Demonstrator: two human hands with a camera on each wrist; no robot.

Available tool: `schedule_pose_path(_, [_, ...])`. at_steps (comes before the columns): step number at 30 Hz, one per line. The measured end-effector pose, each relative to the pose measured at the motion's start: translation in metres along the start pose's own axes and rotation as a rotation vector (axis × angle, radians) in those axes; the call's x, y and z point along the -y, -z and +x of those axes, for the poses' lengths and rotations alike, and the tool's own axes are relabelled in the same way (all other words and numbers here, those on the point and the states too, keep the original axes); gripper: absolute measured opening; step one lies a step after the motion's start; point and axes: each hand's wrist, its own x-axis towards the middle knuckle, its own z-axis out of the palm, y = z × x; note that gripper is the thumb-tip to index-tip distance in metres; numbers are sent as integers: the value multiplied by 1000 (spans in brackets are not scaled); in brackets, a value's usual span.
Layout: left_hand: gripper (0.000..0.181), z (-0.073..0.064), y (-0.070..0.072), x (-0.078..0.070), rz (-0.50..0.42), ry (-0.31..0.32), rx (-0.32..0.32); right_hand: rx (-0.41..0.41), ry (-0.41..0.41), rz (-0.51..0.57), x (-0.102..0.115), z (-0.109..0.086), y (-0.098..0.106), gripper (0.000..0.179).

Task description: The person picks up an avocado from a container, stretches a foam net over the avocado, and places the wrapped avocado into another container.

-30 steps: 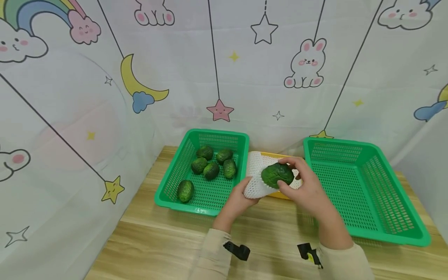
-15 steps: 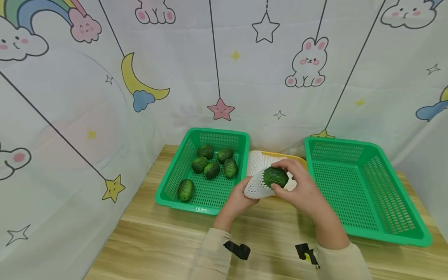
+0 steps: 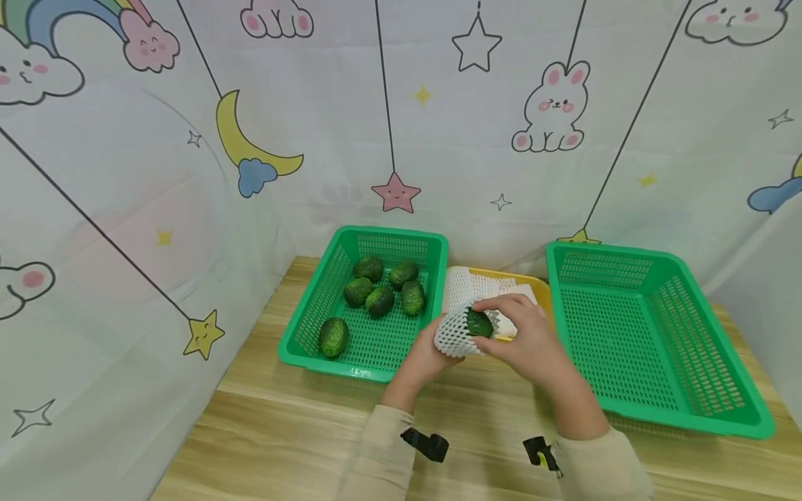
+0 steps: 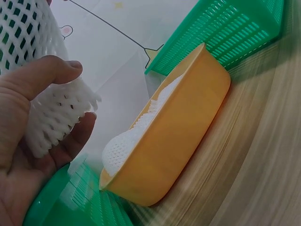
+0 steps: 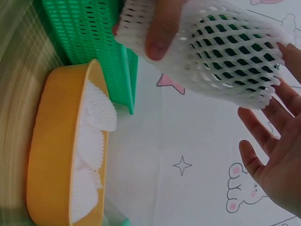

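A white foam net sleeve [image 3: 452, 339] is gripped in my left hand [image 3: 427, 356], with the thumb across it in the left wrist view. Most of a dark green avocado [image 3: 480, 323] sits inside the sleeve; its bare end faces right. My right hand [image 3: 529, 341] pinches that end between thumb and index finger near the sleeve's mouth. Through the mesh the avocado's green skin shows in the right wrist view, where the right hand's other fingers [image 5: 258, 132] are spread. The sleeve's narrower end, by the left thumb [image 5: 162, 33], looks slack.
On the left stands a green basket [image 3: 360, 374] with several avocados [image 3: 379, 302]. Behind the hands, a yellow bin [image 4: 174, 141] holds more white foam sleeves [image 5: 91, 141]. Another green basket [image 3: 626, 334] is at the right, on the wooden table [image 3: 282, 431] before a printed curtain [image 3: 326, 104].
My right hand has moved left and slightly down, sliding the avocado deeper into the foam sleeve. The sleeve now stretches round most of it. The left hand has stayed nearly in place.
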Motion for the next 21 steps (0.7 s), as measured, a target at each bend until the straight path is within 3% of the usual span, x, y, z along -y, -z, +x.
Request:
schedule_pose_path(2, [62, 1, 0, -1, 29, -4, -1, -2, 1, -1, 0, 1, -3, 39])
schedule_pose_path(7, [69, 2, -1, -1, 3, 1, 1, -2, 26, -53, 0, 1, -5, 40])
schedule_pose_path(15, [85, 0, -3, -11, -102, 104, 3, -37, 23, -121, -1, 3, -10, 39])
schedule_pose_path(21, [68, -7, 4, -33, -169, 53, 46, -59, -45, -141, -3, 6, -19, 32])
